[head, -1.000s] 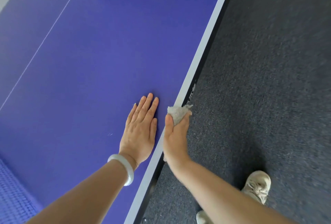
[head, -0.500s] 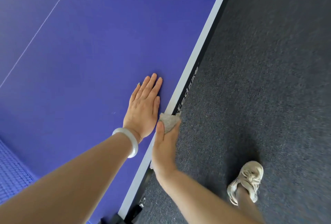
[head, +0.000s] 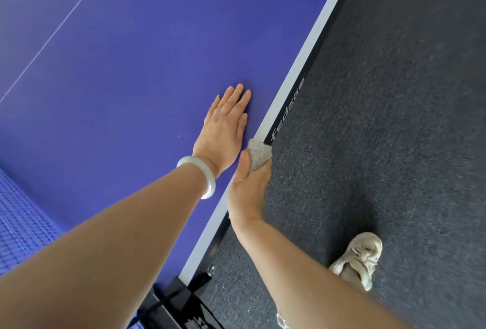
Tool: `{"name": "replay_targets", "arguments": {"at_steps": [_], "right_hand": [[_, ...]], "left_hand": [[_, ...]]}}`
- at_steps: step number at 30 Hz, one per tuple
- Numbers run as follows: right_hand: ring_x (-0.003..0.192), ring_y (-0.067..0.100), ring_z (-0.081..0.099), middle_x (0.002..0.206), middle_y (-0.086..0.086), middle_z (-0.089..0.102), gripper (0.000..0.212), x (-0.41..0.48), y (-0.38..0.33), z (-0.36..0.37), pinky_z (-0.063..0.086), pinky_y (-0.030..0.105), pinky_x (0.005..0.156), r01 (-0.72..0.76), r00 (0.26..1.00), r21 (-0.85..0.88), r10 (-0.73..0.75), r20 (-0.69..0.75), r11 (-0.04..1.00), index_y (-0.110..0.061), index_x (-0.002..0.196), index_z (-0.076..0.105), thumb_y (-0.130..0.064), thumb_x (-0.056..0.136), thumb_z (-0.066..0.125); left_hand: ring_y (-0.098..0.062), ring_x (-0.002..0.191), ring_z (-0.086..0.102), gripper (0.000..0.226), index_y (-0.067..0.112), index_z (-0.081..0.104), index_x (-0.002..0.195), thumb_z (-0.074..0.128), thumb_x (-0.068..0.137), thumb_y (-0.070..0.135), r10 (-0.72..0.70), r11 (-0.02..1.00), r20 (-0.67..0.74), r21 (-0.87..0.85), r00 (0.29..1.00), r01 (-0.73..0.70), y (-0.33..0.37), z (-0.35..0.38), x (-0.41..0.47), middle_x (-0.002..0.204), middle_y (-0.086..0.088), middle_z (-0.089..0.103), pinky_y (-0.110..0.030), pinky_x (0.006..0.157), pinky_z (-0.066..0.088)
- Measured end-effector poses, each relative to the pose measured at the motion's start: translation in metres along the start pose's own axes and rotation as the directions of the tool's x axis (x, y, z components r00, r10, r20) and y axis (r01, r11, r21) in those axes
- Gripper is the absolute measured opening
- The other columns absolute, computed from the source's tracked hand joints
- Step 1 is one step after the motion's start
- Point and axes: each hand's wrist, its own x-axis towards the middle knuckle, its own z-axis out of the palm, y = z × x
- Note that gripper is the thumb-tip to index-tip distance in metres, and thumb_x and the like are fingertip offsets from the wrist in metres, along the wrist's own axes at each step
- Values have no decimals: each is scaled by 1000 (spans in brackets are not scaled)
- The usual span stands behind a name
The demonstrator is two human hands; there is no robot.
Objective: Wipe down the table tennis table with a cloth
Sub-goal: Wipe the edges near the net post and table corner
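Grey cloth (head: 259, 154) gripped in my right hand (head: 248, 189), I'm rubbing the worktop (head: 131, 66) edge; left hand (head: 223, 129) pressing flat, fingers straight; top probably remaining.

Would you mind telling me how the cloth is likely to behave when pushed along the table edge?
Bunched in the right hand, the cloth is probably soft and floppy. Its fuzzy surface suggests it will drag, not slip, along the edge.

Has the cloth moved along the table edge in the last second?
Yes. The cloth in the right hand slid back along the edge of the table toward the person; the side logo it partly covered now shows clear.
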Motion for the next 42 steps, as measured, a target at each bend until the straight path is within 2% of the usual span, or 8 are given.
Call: {"name": "replay_targets", "arguments": {"at_steps": [7, 11, 16, 21, 29, 33, 36, 42], "right_hand": [[131, 34, 45, 143, 23, 42, 64, 6, -3, -6, 38, 43, 110, 7, 996, -53, -3, 90, 999, 3, 149, 26, -33, 101, 48], [131, 30, 44, 143, 20, 43, 60, 6, -3, -7, 36, 30, 107, 18, 997, -66, -14, 72, 998, 0, 148, 29, -34, 102, 47], [132, 31, 45, 145, 20, 43, 62, -4, 1, -3, 34, 22, 101, 12, 1000, -75, -11, 18, 997, 0, 151, 27, -36, 103, 43], [137, 33, 41, 149, 23, 39, 63, -65, 17, 6, 32, 41, 112, -166, 986, -63, 166, 6, 984, 3, 152, 22, -33, 104, 43], [134, 33, 45, 143, 13, 46, 63, -99, 7, 2, 34, 48, 113, -736, 670, 59, 713, 206, 674, -6, 148, 31, -46, 102, 45], [83, 24, 56, 86, 8, 53, 27, -75, -14, -6, 45, 38, 99, -803, 594, 165, 749, 295, 572, -6, 91, 55, -31, 100, 53], [70, 22, 56, 73, 7, 54, 27, -50, -30, -17, 47, 37, 92, -778, 628, 259, 697, 348, 572, -6, 79, 54, -27, 93, 62], [119, 21, 64, 125, 7, 69, 54, -37, -26, -42, 43, 43, 109, -618, 783, 558, 368, 502, 554, -16, 131, 61, -55, 101, 40]], "left_hand": [[-23, 151, 18, 46, 5, 34, 151, 37, 106, 11, 116, 992, 68, -64, 991, -112, -7, -14, -26, 161, -9, 26, -33, 124, 11], [-19, 153, 3, 53, 11, 13, 157, 25, 107, 24, 236, 949, 201, 163, 951, -270, -29, -18, -69, 165, -3, 7, -35, 125, 3], [-14, 153, 4, 52, 16, 15, 158, 26, 108, 22, 198, 969, 143, 119, 970, -215, -34, -14, -71, 165, 3, 8, -33, 125, 3], [-14, 152, 10, 50, 16, 22, 157, 28, 107, 19, 213, 971, 127, 80, 969, -224, -38, -13, -70, 164, 3, 15, -38, 124, 9], [-14, 152, 12, 49, 16, 24, 156, 29, 108, 18, 225, 972, 105, 41, 969, -231, -39, -12, -71, 164, 2, 17, -38, 124, 10], [-15, 152, 12, 49, 16, 24, 156, 30, 108, 17, 227, 972, 106, 39, 968, -232, -40, -12, -70, 164, 2, 18, -38, 124, 10], [-14, 152, 10, 49, 17, 24, 156, 29, 107, 17, 227, 973, 107, 27, 968, -231, -40, -13, -70, 164, 3, 17, -37, 124, 9], [-8, 152, 6, 50, 20, 22, 157, 27, 107, 19, 227, 973, 105, 16, 968, -230, -43, -11, -71, 164, 7, 14, -34, 124, 7]]}}
